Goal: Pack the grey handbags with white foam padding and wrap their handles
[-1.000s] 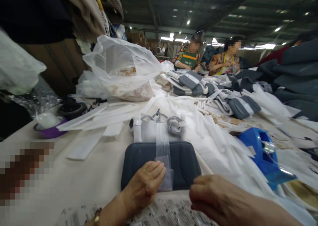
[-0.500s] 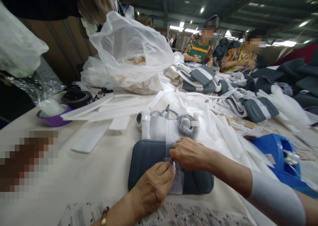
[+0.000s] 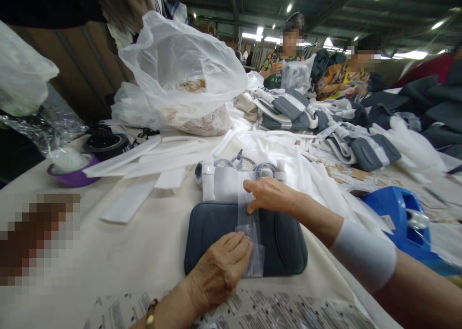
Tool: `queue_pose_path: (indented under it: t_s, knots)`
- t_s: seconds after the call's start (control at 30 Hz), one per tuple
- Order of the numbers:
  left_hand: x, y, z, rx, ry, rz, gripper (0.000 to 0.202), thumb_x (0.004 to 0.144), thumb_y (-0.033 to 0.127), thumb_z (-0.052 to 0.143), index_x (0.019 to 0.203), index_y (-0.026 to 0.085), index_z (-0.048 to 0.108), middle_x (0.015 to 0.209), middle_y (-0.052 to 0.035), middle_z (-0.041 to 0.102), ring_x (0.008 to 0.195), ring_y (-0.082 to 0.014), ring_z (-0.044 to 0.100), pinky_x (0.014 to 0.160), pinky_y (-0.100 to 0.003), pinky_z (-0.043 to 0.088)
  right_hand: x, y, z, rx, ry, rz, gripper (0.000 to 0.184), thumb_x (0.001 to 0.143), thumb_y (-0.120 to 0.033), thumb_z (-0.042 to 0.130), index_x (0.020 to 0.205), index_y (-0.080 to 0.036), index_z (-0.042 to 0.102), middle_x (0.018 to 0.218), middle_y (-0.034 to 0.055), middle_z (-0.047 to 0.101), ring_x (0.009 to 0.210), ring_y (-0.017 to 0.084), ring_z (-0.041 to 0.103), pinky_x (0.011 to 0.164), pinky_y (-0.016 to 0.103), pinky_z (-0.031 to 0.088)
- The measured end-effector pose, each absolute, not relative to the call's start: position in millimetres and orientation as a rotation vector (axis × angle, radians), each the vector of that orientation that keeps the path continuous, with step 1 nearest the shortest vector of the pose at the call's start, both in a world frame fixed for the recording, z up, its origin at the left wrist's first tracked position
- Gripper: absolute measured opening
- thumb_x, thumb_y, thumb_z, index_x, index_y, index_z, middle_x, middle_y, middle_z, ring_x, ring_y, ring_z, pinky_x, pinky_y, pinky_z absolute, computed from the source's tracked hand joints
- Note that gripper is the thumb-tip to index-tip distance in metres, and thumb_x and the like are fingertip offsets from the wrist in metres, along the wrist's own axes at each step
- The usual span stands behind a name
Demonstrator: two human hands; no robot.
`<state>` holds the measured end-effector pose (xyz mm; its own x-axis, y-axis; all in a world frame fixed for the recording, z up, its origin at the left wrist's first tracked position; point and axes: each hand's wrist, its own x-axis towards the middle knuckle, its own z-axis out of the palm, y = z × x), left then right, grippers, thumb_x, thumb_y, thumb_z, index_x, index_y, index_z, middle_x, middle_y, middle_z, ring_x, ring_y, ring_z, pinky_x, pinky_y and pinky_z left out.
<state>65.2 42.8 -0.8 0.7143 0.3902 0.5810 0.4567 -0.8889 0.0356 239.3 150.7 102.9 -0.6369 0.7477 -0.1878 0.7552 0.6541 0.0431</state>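
A dark blue-grey padded panel (image 3: 204, 232) with rounded corners lies on the cloth-covered table. A clear plastic strip (image 3: 255, 259) runs over its middle and up across a light grey padded piece (image 3: 225, 187) behind it. My left hand (image 3: 222, 266) is on the panel's near side, its fingers pressed together at the strip; the fingertips' undersides are hidden. Just above the panel's far edge, my right hand (image 3: 270, 195) hovers over the strip with thumb and index finger apart. Coiled grey straps (image 3: 265, 169) sit at the grey piece's far end.
White foam strips (image 3: 137, 194) lie to the left, near a purple tape roll (image 3: 74, 177). A big translucent bag (image 3: 180, 69) stands behind. On the right are a blue tape dispenser (image 3: 395, 213) and a pile of grey padded pieces (image 3: 375, 151). Two people work beyond the table.
My right hand has let go of the strip near my left fingers, moved up and away, and opened. My left hand stays at the strip. A person beyond now holds up a clear bag.
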Motion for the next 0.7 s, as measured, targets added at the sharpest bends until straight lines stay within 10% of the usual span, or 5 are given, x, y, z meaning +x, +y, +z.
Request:
queue_pose_path:
  t_s: [0.13,0.43,0.7]
  knots:
    - [65.3,41.8,0.1,-2.799,-0.716,-0.938,0.029,0.086,0.007,0.036,0.101,0.007,0.062,0.101,-0.0124,0.066,0.103,-0.021,0.06,0.094,-0.033,0.051,252.0,133.2,95.2,1.314,2.794,0.05,0.01,0.089,-0.018,0.054,0.092,-0.013,0.062,0.092,0.0116,0.065,0.084,0.022,0.059,0.071,0.029,0.038]
    - [66.5,38.9,3.3,-2.757,-0.808,-0.995,0.03,0.086,0.007,0.038,0.108,0.001,0.057,0.105,-0.0176,0.063,0.102,-0.0226,0.059,0.09,-0.033,0.053,265.8,14.9,29.5,1.086,3.233,-0.128,0.04,0.085,-0.011,0.042,0.124,-0.011,0.052,0.124,0.0128,0.059,0.117,0.025,0.047,0.103,0.044,0.028]
    - [51.9,46.5,-27.2,-2.663,-0.618,-0.986,0.034,0.088,0.014,0.046,0.119,0.016,0.061,0.115,-0.0074,0.066,0.109,-0.0195,0.059,0.102,-0.028,0.044,301.2,-22.5,37.9,1.543,3.395,-0.047,0.017,0.089,-0.019,0.048,0.1,-0.024,0.059,0.094,-0.0015,0.071,0.092,0.014,0.059,0.098,0.034,0.035]
